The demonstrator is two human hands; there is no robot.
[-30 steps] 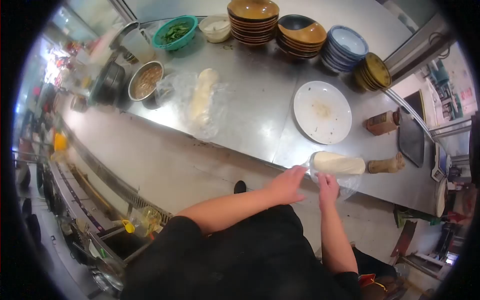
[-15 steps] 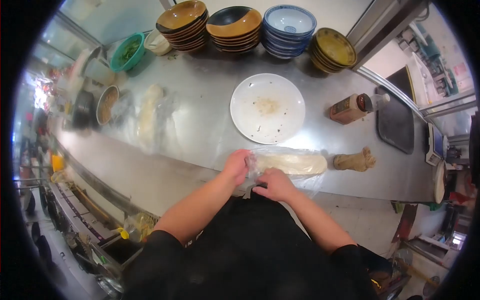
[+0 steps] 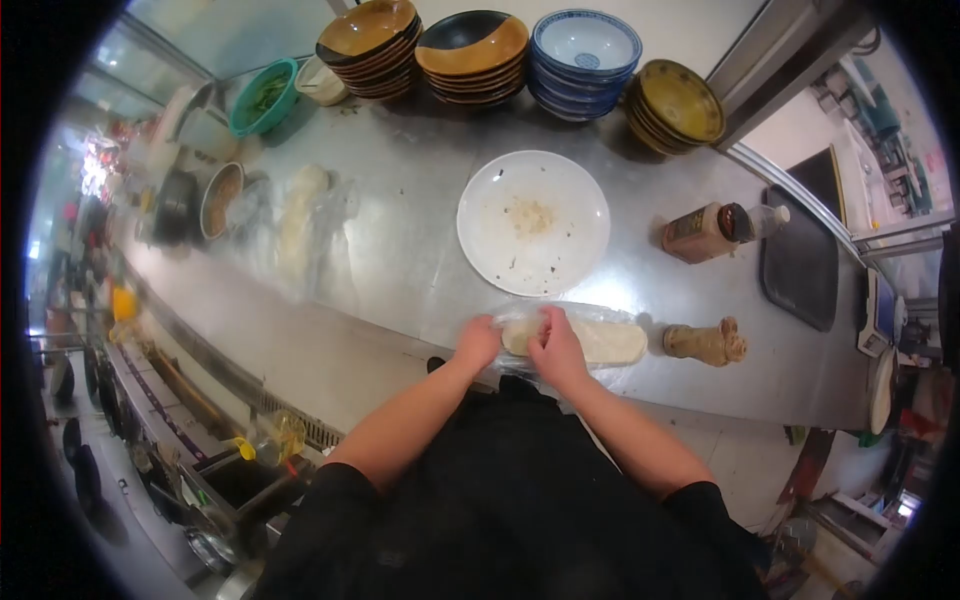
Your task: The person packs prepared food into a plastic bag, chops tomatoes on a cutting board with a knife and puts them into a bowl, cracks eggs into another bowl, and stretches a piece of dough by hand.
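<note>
A pale, long roll of dough [image 3: 612,343] lies at the front edge of the steel counter, with clear plastic wrap [image 3: 510,315] around it. My left hand [image 3: 478,343] is closed at the dough's left end, its fingers gripping the wrap there. Over the left part of the dough, my right hand [image 3: 558,348] has its fingers pinched together on the plastic. Just beyond sits a white plate [image 3: 535,265] with brown residue and dark crumbs on it. To the dough's right lies a squat tan bottle or jar [image 3: 705,343] on its side.
Stacked bowls [image 3: 472,50] line the back. Another wrapped dough roll [image 3: 300,220] rests at left, near a metal bowl of brown food [image 3: 221,200] and a teal basin of greens [image 3: 265,97]. A sauce jar [image 3: 700,232], a dark tray [image 3: 800,260] and a scale [image 3: 877,310] stand at right.
My right hand has moved up from the dough's near side onto its top. More of the dough's left end shows between my hands. The whole view has shifted slightly.
</note>
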